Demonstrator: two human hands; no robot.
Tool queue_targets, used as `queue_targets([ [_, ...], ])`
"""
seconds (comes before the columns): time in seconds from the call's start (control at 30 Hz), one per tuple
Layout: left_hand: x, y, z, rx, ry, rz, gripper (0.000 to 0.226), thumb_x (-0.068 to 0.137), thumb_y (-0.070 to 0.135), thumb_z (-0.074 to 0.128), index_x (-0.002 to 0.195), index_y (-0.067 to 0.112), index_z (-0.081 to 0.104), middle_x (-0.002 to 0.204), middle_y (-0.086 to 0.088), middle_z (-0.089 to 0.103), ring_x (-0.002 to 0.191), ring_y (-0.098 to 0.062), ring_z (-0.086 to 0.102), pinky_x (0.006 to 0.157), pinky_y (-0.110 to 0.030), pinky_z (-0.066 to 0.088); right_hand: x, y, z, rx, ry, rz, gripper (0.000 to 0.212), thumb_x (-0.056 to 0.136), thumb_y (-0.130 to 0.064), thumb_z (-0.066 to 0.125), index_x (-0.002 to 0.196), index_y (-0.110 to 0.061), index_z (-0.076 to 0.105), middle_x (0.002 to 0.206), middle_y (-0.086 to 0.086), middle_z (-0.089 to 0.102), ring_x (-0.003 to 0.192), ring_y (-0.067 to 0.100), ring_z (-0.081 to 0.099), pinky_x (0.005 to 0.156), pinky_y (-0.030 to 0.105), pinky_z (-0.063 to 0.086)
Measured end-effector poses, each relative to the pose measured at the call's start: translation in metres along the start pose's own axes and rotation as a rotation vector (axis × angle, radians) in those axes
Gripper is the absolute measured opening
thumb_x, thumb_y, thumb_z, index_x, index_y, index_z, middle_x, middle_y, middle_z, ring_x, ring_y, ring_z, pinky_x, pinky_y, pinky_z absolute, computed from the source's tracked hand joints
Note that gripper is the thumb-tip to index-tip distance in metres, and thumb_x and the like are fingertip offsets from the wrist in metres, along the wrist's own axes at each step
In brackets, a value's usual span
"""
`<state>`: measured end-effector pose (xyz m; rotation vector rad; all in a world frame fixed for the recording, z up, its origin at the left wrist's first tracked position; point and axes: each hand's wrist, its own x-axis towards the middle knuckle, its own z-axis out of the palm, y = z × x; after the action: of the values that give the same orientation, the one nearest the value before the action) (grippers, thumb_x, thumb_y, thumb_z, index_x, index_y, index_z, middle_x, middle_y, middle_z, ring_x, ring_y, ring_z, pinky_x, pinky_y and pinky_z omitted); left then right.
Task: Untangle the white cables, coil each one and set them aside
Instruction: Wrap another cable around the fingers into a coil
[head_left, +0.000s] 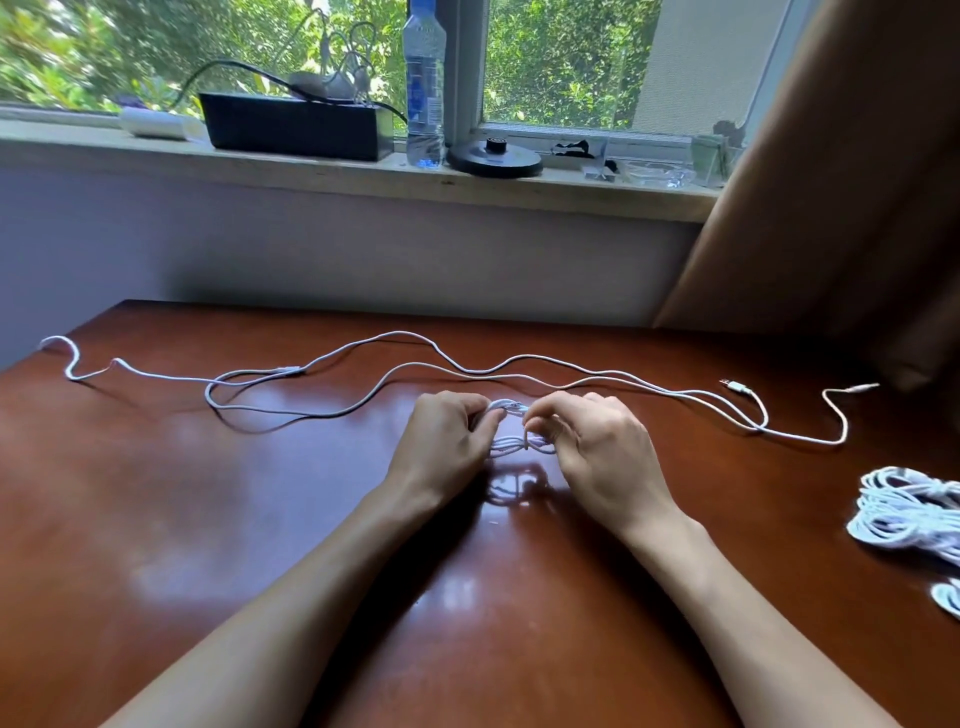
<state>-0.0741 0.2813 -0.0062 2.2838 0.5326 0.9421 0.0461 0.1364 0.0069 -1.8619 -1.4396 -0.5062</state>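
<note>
A small coil of white cable (514, 441) is held between both hands at the middle of the brown table (260, 519). My left hand (447, 441) grips its left side and my right hand (597, 441) pinches its right side with curled fingers. Two long loose white cables (467, 370) lie stretched across the table behind my hands, crossing each other, with plug ends (735, 385) at the right. A pile of coiled white cables (909, 509) lies at the right table edge.
The windowsill behind holds a black box (296, 124), a water bottle (425, 88), a round black base (493, 158) and small items. A brown curtain (831, 182) hangs at the right. Another white coil (948, 597) shows at the right edge.
</note>
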Motion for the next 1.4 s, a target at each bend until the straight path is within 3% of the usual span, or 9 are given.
queue_targets([
  [0.23, 0.000, 0.007, 0.005, -0.094, -0.037, 0.051, 0.025, 0.095, 0.025, 0.059, 0.079, 0.007, 0.067, 0.058, -0.002, 0.060, 0.053, -0.020, 0.056, 0.056, -0.036, 0.047, 0.000, 0.006, 0.009, 0.270, 0.001, 0.359, 0.013, 0.088, -0.045, 0.056, 0.088, -0.036, 0.064, 0.073, -0.013, 0.068, 0.073, 0.017, 0.064, 0.071, 0.043, 0.054],
  [0.43, -0.006, 0.022, 0.005, -0.263, -0.103, 0.076, 0.018, 0.099, 0.004, 0.056, 0.087, 0.007, 0.070, 0.058, 0.004, 0.063, 0.045, -0.003, 0.053, 0.052, -0.015, 0.040, 0.003, 0.004, 0.009, 0.386, 0.094, 0.437, 0.014, 0.090, -0.046, 0.059, 0.085, -0.035, 0.068, 0.067, -0.007, 0.069, 0.063, 0.018, 0.067, 0.064, 0.046, 0.056],
  [0.53, -0.009, 0.026, 0.008, -0.338, -0.140, 0.069, 0.021, 0.101, 0.004, 0.052, 0.088, 0.009, 0.068, 0.058, 0.000, 0.063, 0.044, -0.008, 0.050, 0.049, -0.020, 0.041, 0.003, 0.006, 0.009, 0.403, 0.084, 0.482, 0.020, 0.089, -0.052, 0.057, 0.085, -0.036, 0.068, 0.064, -0.005, 0.068, 0.057, 0.023, 0.067, 0.059, 0.049, 0.056],
  [0.7, -0.010, 0.028, 0.011, -0.475, -0.192, 0.001, 0.021, 0.103, 0.006, 0.050, 0.088, 0.009, 0.064, 0.053, 0.007, 0.049, 0.045, -0.010, 0.040, 0.048, -0.023, 0.035, 0.006, 0.007, 0.005, 0.516, 0.149, 0.594, 0.020, 0.099, -0.028, 0.063, 0.081, -0.026, 0.070, 0.058, -0.001, 0.060, 0.042, 0.020, 0.060, 0.046, 0.034, 0.049],
  [0.8, -0.009, 0.029, 0.012, -0.527, -0.247, -0.006, 0.023, 0.104, 0.005, 0.048, 0.086, 0.011, 0.063, 0.056, 0.010, 0.052, 0.047, -0.007, 0.038, 0.048, -0.020, 0.034, 0.006, 0.012, 0.005, 0.524, 0.185, 0.611, 0.020, 0.099, -0.028, 0.062, 0.082, -0.024, 0.070, 0.065, 0.010, 0.063, 0.046, 0.027, 0.058, 0.046, 0.038, 0.050],
  [0.93, -0.008, 0.029, 0.009, -0.526, -0.319, 0.022, 0.021, 0.103, 0.013, 0.051, 0.088, 0.018, 0.065, 0.066, 0.004, 0.058, 0.050, -0.008, 0.041, 0.051, -0.019, 0.035, 0.004, 0.017, 0.005, 0.531, 0.152, 0.616, 0.023, 0.100, -0.027, 0.060, 0.080, -0.025, 0.068, 0.061, 0.004, 0.058, 0.044, 0.022, 0.056, 0.044, 0.044, 0.050],
  [1.13, -0.010, 0.029, 0.004, -0.553, -0.373, -0.040, 0.022, 0.105, 0.007, 0.048, 0.090, 0.004, 0.064, 0.069, -0.007, 0.054, 0.053, -0.012, 0.037, 0.049, -0.021, 0.032, 0.006, 0.025, 0.010, 0.578, 0.048, 0.657, 0.019, 0.097, -0.025, 0.065, 0.081, -0.022, 0.075, 0.075, -0.005, 0.072, 0.070, 0.013, 0.061, 0.071, 0.036, 0.050],
  [1.27, -0.012, 0.033, 0.001, -0.680, -0.422, -0.116, 0.023, 0.107, 0.007, 0.043, 0.093, 0.001, 0.061, 0.067, -0.009, 0.052, 0.051, -0.014, 0.036, 0.047, -0.023, 0.029, 0.007, 0.026, 0.006, 0.719, -0.014, 0.715, 0.021, 0.097, -0.026, 0.067, 0.080, -0.023, 0.079, 0.063, 0.005, 0.055, 0.061, 0.021, 0.042, 0.059, 0.031, 0.034],
  [1.4, -0.010, 0.030, 0.001, -0.728, -0.442, -0.128, 0.025, 0.108, 0.014, 0.043, 0.095, -0.001, 0.059, 0.067, -0.006, 0.052, 0.053, -0.015, 0.037, 0.050, -0.024, 0.031, 0.008, 0.020, 0.003, 0.842, -0.069, 0.767, 0.024, 0.096, -0.026, 0.067, 0.076, -0.025, 0.080, 0.077, 0.019, 0.061, 0.072, 0.026, 0.048, 0.068, 0.036, 0.037],
])
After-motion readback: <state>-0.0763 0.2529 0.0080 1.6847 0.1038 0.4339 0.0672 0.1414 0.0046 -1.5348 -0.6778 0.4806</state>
